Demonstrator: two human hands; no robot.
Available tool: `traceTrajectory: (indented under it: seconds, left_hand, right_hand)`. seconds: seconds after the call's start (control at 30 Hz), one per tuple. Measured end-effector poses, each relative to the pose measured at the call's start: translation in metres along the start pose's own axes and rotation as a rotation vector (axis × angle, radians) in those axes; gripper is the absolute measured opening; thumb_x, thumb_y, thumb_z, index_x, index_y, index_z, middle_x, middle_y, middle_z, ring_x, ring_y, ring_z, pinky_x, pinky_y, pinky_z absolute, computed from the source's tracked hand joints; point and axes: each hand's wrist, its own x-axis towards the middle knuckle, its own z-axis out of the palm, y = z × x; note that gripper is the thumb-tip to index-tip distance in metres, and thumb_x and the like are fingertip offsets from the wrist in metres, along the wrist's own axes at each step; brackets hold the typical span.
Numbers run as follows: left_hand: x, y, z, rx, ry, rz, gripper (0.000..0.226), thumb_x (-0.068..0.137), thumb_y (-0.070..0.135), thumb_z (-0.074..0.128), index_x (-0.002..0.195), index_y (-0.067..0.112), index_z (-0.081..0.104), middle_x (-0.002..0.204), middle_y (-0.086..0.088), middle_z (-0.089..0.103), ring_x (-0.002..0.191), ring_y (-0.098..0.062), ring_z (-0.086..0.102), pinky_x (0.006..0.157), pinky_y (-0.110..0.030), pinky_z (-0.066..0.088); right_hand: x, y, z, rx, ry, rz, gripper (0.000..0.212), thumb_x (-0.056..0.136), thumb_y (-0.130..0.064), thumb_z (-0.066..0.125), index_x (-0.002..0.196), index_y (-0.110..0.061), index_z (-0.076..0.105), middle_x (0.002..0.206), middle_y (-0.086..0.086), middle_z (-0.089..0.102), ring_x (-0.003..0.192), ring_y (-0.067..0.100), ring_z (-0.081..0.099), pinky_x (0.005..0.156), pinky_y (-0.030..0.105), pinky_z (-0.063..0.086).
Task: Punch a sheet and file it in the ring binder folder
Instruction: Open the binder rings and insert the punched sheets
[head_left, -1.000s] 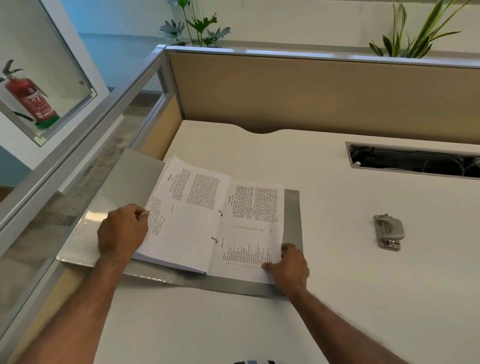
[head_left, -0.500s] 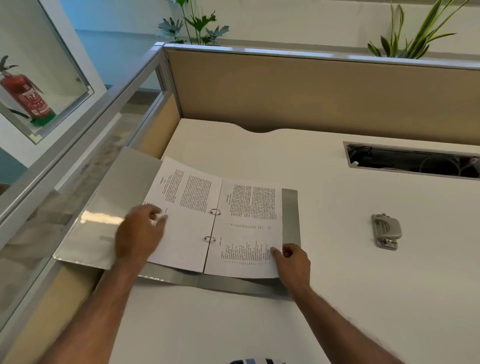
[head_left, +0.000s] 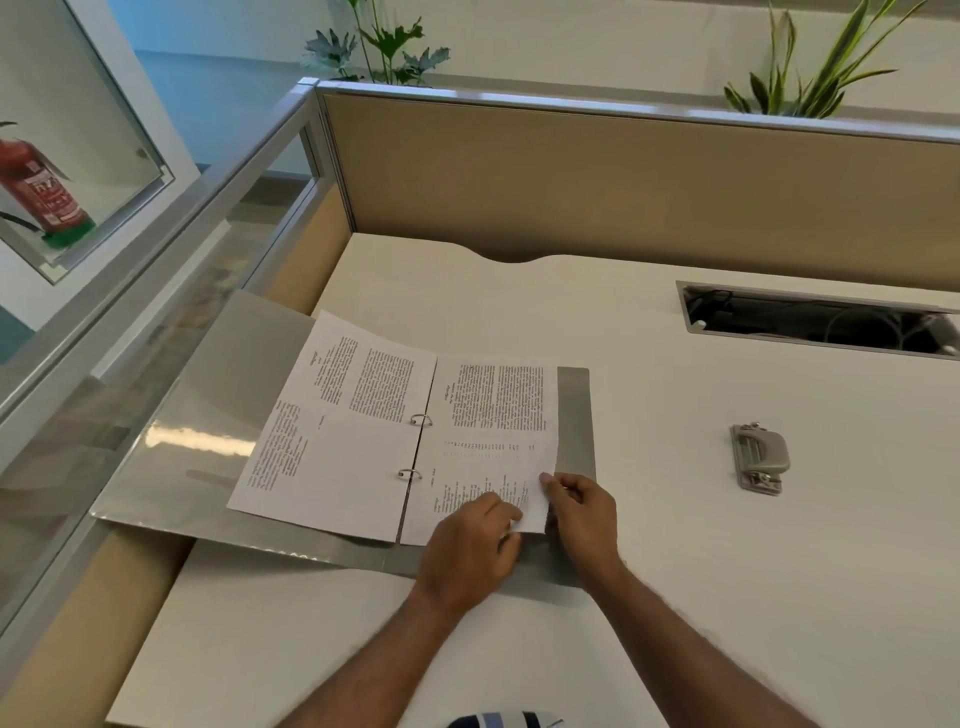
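White and wide, the desk (head_left: 675, 545) sits inside a tan partition (head_left: 623, 182) with plants behind it, a glass side panel on its left and a cable slot (head_left: 815, 319) cut near the far right edge. An open grey ring binder (head_left: 208, 415) lies at the desk's left edge, its left cover hanging past that edge. Printed pages (head_left: 337, 441) are spread on both sides of two closed metal rings (head_left: 415, 447). The right-hand sheet (head_left: 493, 415) lies on the binder's right half, its near right corner lifted. The right hand (head_left: 584, 514) pinches that corner between thumb and fingers. The left hand (head_left: 470, 551) rests just beside it, fingers curled onto the sheet's near edge. A grey hole punch (head_left: 759, 457) stands on the desk well apart to the right of the binder, untouched.
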Motion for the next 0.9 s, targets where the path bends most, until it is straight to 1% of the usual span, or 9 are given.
traceTrajectory:
  seconds: [0.03,0.1,0.2,0.33,0.43,0.57,0.67,0.73,0.9]
  left_hand:
    - [-0.001,-0.001,-0.001,0.004,0.044,-0.016,0.004,0.082,0.023,0.064,0.081,0.02,0.061,0.076,0.005,0.06,0.064,-0.009,0.055,0.056,-0.021,0.049]
    - [-0.001,-0.002,-0.005,-0.009,0.111,-0.093,0.022,0.084,0.023,0.064,0.069,0.024,0.048,0.065,0.008,0.049,0.056,-0.007,0.041,0.05,-0.019,0.038]
    - [-0.004,-0.009,-0.011,-0.066,0.163,-0.195,0.036,0.084,0.024,0.065,0.065,0.025,0.035,0.061,0.011,0.038,0.054,-0.009,0.035,0.05,-0.017,0.026]
    - [-0.008,-0.021,-0.015,-0.195,0.254,-0.344,0.035,0.081,0.025,0.071,0.06,0.015,0.044,0.054,0.008,0.049,0.049,-0.012,0.046,0.047,-0.028,0.04]
    - [-0.01,-0.033,-0.02,-0.341,0.333,-0.51,0.026,0.08,0.026,0.073,0.064,0.012,0.058,0.054,0.005,0.061,0.05,-0.012,0.06,0.048,-0.033,0.05]
    - [-0.015,-0.051,-0.044,-0.439,0.47,-0.674,0.024,0.081,0.027,0.073,0.068,0.011,0.061,0.059,0.0,0.068,0.054,-0.018,0.068,0.051,-0.035,0.055]
    - [-0.02,-0.066,-0.07,-0.436,0.573,-0.717,0.014,0.083,0.022,0.071,0.085,0.01,0.064,0.077,-0.006,0.072,0.059,-0.018,0.069,0.05,-0.026,0.055]
    - [-0.025,-0.078,-0.087,-0.404,0.631,-0.728,0.018,0.084,0.018,0.07,0.095,0.007,0.063,0.085,-0.011,0.072,0.061,-0.019,0.069,0.048,-0.014,0.051]
    - [-0.036,-0.1,-0.119,-0.287,0.713,-0.754,0.023,0.084,0.018,0.07,0.1,0.006,0.059,0.093,-0.017,0.07,0.072,-0.03,0.07,0.056,-0.023,0.051]
  right_hand:
    - [-0.001,-0.001,0.0,0.034,-0.005,0.03,0.025,0.091,-0.033,0.062,0.086,-0.009,0.069,0.077,0.007,0.073,0.064,0.019,0.069,0.059,0.032,0.058]
    - [-0.001,0.0,0.001,0.083,-0.003,0.101,0.034,0.091,-0.041,0.059,0.086,-0.009,0.068,0.074,0.012,0.073,0.06,0.024,0.068,0.062,0.04,0.057]
    - [0.0,0.007,0.002,0.102,0.01,0.163,0.037,0.093,-0.044,0.056,0.089,-0.009,0.068,0.076,0.016,0.072,0.063,0.024,0.066,0.064,0.039,0.055]
    - [0.003,0.01,0.002,0.097,-0.004,0.176,0.037,0.092,-0.041,0.059,0.084,-0.005,0.066,0.071,0.015,0.07,0.062,0.023,0.063,0.061,0.035,0.052]
    - [0.007,0.01,0.003,0.09,-0.04,0.19,0.035,0.091,-0.04,0.06,0.076,-0.008,0.064,0.065,0.01,0.066,0.06,0.022,0.06,0.061,0.035,0.05]
    - [0.009,0.012,0.003,0.021,-0.063,0.177,0.037,0.091,-0.038,0.061,0.077,-0.004,0.066,0.068,0.009,0.07,0.061,0.02,0.063,0.067,0.035,0.054]
    - [0.006,0.012,0.004,-0.039,-0.059,0.133,0.035,0.092,-0.035,0.06,0.082,-0.003,0.067,0.073,0.01,0.072,0.063,0.018,0.065,0.062,0.025,0.053]
    - [0.004,0.013,0.005,-0.077,-0.058,0.112,0.033,0.092,-0.036,0.06,0.084,-0.005,0.067,0.075,0.009,0.072,0.065,0.018,0.066,0.061,0.022,0.051]
    - [0.005,0.017,0.007,-0.13,-0.067,0.103,0.026,0.09,-0.035,0.063,0.088,-0.009,0.066,0.078,0.007,0.072,0.069,0.019,0.068,0.065,0.026,0.054]
